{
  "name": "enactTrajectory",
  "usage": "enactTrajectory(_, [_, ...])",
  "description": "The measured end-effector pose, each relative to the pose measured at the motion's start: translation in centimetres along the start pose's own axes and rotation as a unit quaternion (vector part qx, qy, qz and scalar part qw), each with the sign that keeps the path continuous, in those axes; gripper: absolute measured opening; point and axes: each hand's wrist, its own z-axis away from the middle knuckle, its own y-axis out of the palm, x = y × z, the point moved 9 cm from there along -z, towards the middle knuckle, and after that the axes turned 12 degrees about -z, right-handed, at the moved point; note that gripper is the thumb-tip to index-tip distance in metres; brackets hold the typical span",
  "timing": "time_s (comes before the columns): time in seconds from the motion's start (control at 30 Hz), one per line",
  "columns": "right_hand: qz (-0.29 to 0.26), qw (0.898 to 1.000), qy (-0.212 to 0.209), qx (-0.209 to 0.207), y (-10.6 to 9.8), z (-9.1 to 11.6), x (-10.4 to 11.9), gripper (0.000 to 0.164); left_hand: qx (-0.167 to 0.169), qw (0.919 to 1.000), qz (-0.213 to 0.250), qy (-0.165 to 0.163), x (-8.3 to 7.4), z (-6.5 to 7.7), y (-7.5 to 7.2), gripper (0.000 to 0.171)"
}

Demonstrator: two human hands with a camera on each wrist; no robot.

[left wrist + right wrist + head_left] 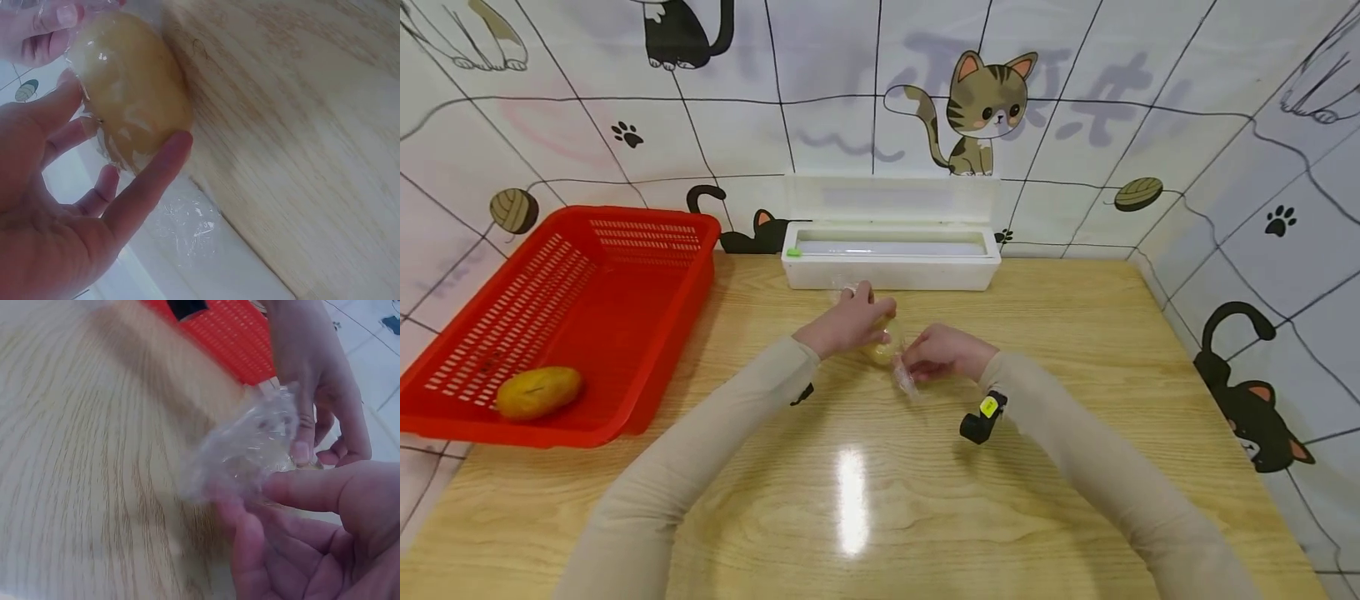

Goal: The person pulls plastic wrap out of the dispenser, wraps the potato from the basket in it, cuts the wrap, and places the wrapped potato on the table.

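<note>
A smooth, yellow oval potato [134, 87] is covered in clear cling film [244, 444] near the middle of the table, in front of the film box. My left hand [850, 322] holds it, thumb and fingers spread around its sides. At the potato's near right end, my right hand [949, 352] pinches the gathered, crumpled film between thumb and fingers. Another loose piece of film [187, 225] sticks out at the opposite end, beside the white box. In the right wrist view the film and fingers hide most of the potato.
A white cling film box [887, 272] with its lid raised stands against the back wall, a green slider at its left end. To the left, a red plastic basket [647, 367] contains a yellow potato [538, 392]. A cat-patterned cloth surrounds the wooden table [760, 500].
</note>
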Motion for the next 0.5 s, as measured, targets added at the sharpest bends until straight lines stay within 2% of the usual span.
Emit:
enactTrajectory(0.1, [-0.050,0.998,0.022,0.019,0.0,-0.4,-0.7,0.008,-0.001,1.0000,0.000,0.003,-0.1,0.0,0.1,0.031])
enactTrajectory(0.23, [-0.098,0.993,0.037,0.055,0.3,-0.7,-1.1,0.016,-0.004,1.0000,0.003,0.000,0.1,0.0,0.2,0.032])
enactTrajectory(0.33, [-0.125,0.989,0.050,0.065,0.3,-0.9,-1.4,0.023,-0.004,1.0000,0.004,0.005,0.2,-0.1,0.3,0.031])
enactTrajectory(0.43, [-0.105,0.991,0.051,0.063,0.2,-0.7,-1.2,0.019,-0.003,0.9999,0.000,0.013,0.0,-0.3,0.3,0.031])
enactTrajectory(0.5, [-0.039,0.997,0.026,0.065,0.0,-0.1,-0.4,0.018,-0.001,0.9998,-0.003,0.018,-0.1,-0.3,0.3,0.031])
